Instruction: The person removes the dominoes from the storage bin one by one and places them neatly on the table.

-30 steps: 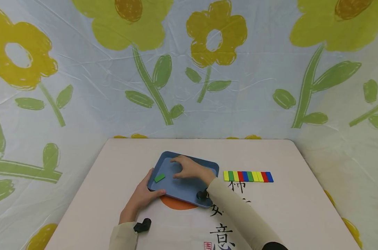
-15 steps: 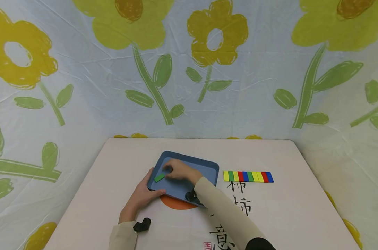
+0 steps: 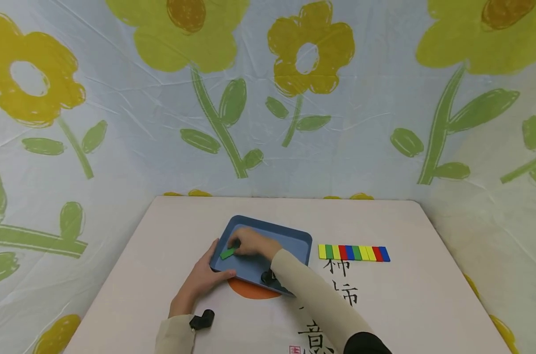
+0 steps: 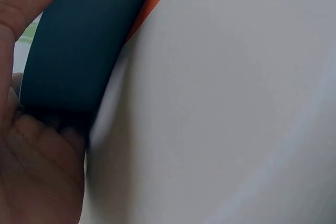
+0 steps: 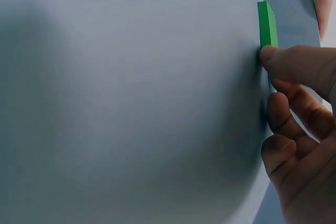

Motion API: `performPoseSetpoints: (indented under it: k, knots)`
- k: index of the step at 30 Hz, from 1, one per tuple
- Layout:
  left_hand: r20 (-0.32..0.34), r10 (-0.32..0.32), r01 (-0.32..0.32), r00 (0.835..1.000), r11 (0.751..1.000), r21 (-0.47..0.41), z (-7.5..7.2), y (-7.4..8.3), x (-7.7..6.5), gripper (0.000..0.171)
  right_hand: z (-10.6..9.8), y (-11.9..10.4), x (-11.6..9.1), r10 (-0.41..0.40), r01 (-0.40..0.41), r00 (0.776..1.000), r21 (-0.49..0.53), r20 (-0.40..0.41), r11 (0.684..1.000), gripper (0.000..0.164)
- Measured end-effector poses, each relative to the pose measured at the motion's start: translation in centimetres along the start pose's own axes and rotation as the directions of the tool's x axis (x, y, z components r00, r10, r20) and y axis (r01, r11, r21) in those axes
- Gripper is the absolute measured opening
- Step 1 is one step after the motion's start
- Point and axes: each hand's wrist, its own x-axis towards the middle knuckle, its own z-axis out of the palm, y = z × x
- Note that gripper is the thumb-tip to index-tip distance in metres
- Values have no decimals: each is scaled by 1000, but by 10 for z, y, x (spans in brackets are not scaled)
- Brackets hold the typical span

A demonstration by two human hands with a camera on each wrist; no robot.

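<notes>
A blue tray [image 3: 294, 242] lies slanted on the table, its wall [image 4: 79, 45] filling the upper left of the left wrist view. Around its near-left corner my left hand [image 3: 200, 279] grips it, thumb along the front edge and fingers at the left side. My right hand [image 3: 252, 242] reaches into the tray's left part. It pinches a small green block [image 3: 226, 253] by one end. In the right wrist view the thumb presses on the green block [image 5: 267, 23], with the other fingers curled beneath; the far side of the pinch is hidden.
Right of the tray stretches a straight row of yellow, green, red and blue blocks [image 3: 354, 253], set edge to edge. Black brush characters [image 3: 314, 337] and an orange shape [image 3: 254, 290] mark the pale tabletop. A flower-patterned cloth [image 3: 361, 147] hangs behind.
My right hand has moved left and toward me inside the tray, down to the green block, and its fingers have closed on it. The left hand keeps its grip on the tray.
</notes>
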Motion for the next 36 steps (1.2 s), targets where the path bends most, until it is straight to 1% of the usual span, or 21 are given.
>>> performPoseSetpoints:
  k: [3, 6, 10, 17, 22, 29, 36]
  knots:
    - [-1, 1, -1, 1000, 1000, 0, 0, 0, -1, 118, -4, 7, -7, 17, -16, 999, 26, -28, 1000, 24]
    - [-5, -5, 5, 1000, 1000, 11, -1, 0, -1, 119, -8, 17, -16, 64, -63, 996, 32, -61, 998, 23]
    - [-4, -15, 15, 1000, 1000, 23, -2, 0, -1, 119, -13, 26, -25, 111, -109, 992, 35, -66, 993, 24]
    - [-3, -11, 11, 1000, 1000, 15, -1, 0, 0, 119, -17, 25, -34, 104, -101, 994, 92, -34, 991, 26]
    - [3, -2, 2, 1000, 1000, 2, 2, -1, 1, 118, -16, 21, -35, 97, -95, 995, 93, -17, 991, 28]
    - [-5, 4, -4, 1000, 1000, -15, 2, -3, 1, 118, -12, 21, -30, 106, -105, 993, 19, -53, 994, 46]
    - [-8, 2, -2, 1000, 1000, -13, 2, -2, 1, 118, -8, 20, -24, 78, -77, 996, 14, -53, 997, 58]
